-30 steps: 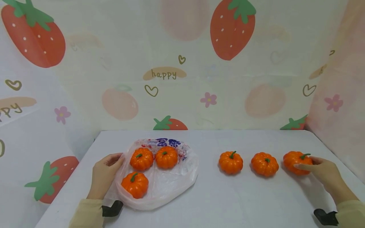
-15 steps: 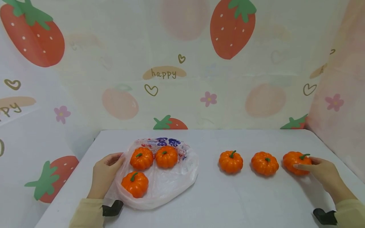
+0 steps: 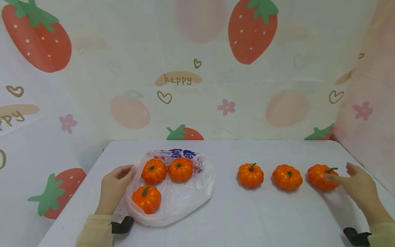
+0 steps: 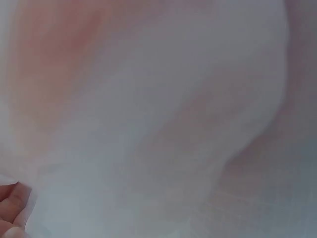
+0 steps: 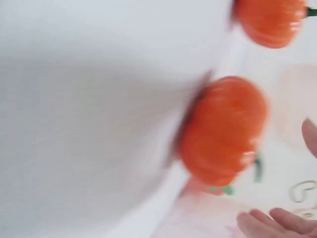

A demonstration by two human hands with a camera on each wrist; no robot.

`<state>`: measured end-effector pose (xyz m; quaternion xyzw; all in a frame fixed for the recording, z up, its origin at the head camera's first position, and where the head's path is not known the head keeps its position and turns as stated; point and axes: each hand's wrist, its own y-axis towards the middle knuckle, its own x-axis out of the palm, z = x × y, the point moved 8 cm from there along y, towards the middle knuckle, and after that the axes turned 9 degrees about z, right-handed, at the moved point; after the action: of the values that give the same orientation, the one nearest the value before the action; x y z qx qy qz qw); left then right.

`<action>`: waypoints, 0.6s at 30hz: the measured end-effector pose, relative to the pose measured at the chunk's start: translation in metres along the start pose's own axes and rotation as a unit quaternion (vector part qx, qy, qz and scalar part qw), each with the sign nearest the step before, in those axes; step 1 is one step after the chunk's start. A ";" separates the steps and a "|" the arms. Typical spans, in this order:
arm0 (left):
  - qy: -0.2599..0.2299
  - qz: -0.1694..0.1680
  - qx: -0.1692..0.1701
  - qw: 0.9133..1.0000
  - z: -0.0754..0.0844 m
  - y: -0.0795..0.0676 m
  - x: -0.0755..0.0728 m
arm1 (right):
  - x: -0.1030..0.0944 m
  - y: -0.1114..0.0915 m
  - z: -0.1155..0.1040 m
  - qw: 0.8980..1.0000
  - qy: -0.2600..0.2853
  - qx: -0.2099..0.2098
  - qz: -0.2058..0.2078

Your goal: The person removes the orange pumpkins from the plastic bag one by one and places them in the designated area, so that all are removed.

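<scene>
The rightmost orange pumpkin [image 3: 319, 174] sits at the frame's right, below a backdrop [image 3: 203, 96] reading "happy" near upper centre, just off the right hand's [image 3: 361, 185] parted, empty fingers, while at lower left the left hand [image 3: 113, 185] pinches a plastic bag [image 3: 185, 199], its blue characters too creased to read surely.
</scene>
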<state>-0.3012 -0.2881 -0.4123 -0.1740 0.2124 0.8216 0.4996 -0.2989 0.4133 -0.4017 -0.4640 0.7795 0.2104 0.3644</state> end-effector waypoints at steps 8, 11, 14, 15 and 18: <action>0.005 -0.002 -0.007 1.000 -0.001 0.000 0.000 | -0.009 -0.051 -0.059 0.990 0.066 -0.106 0.066; 0.007 -0.001 -0.006 1.000 -0.001 0.000 -0.001 | 0.005 -0.068 -0.085 0.986 0.060 -0.149 0.050; 0.006 0.000 -0.008 1.000 -0.001 0.001 -0.001 | 0.020 -0.082 -0.112 0.976 0.073 -0.201 0.045; 0.005 0.001 -0.008 1.000 -0.001 0.001 -0.001 | 0.026 -0.087 -0.119 0.973 0.082 -0.214 0.042; 0.004 0.001 -0.009 1.000 -0.001 0.001 -0.001 | 0.043 -0.099 -0.137 0.964 0.126 -0.231 0.023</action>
<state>-0.3015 -0.2895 -0.4131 -0.1810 0.2076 0.8234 0.4961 -0.2760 0.2497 -0.3444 -0.5403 0.7598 0.3331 0.1410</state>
